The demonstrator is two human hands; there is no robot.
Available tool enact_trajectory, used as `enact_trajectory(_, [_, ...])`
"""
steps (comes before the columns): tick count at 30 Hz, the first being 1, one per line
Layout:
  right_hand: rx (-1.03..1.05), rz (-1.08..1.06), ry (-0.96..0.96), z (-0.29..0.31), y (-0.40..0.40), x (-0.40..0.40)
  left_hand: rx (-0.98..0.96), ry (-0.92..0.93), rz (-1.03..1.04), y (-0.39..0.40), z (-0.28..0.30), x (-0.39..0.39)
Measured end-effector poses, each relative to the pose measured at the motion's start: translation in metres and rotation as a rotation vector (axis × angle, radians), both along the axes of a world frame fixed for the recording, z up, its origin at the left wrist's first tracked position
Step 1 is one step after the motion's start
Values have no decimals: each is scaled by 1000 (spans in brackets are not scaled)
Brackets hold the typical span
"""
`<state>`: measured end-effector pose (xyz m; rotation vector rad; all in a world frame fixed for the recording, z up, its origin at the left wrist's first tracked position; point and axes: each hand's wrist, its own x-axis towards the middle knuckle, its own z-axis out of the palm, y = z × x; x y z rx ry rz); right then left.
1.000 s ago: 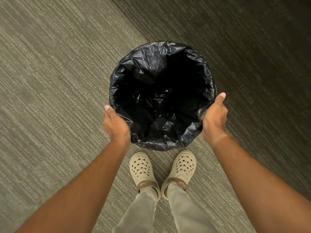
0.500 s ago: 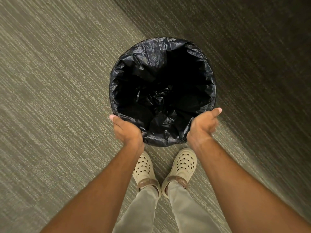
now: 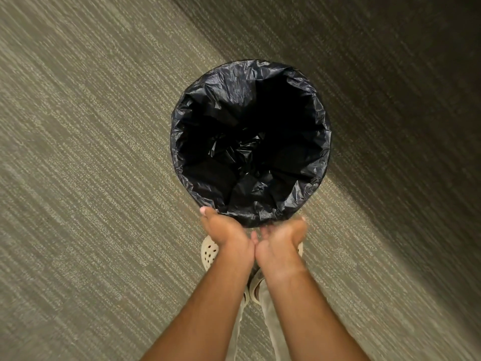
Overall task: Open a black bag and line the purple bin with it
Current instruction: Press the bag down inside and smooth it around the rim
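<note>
The black bag (image 3: 235, 84) is spread open, its edge folded over a round rim all the way around, and its crumpled bottom hangs down inside. The purple bin itself is fully hidden under the bag. My left hand (image 3: 226, 230) and my right hand (image 3: 282, 237) sit side by side, touching, at the near side of the rim. Both cup the folded-over bag from outside, thumbs up at the edge, with their fingers hidden below the rim. The right hand is blurred.
The bin stands on striped grey-green carpet (image 3: 91, 165), darker in shadow toward the upper right. My feet in cream perforated clogs (image 3: 209, 252) are right behind my hands, close to the bin's near side.
Both hands slid along the rim from its left and right sides toward me and now meet at the near edge. The view has shifted, so the bin sits further right.
</note>
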<state>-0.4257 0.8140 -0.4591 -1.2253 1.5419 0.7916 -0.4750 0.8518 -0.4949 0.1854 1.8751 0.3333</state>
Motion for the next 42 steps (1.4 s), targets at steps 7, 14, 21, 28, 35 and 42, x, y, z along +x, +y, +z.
enact_trajectory(7, [-156,-79,-17,-9,18,28,-2,41,134,27,3,18])
enact_trajectory(14, [-326,123,-49,-26,19,45,-5,-151,159,32,13,21])
enact_trajectory(21, [-168,26,-186,-27,7,38,-63,-210,174,32,-1,3])
enact_trajectory(28, [-198,197,-420,-25,-17,60,126,-8,-163,62,-2,-17])
enact_trajectory(35, [-367,439,-565,-23,0,88,278,72,-250,89,-3,11])
enact_trajectory(42, [-452,596,-600,-32,1,90,425,293,-307,88,-14,20])
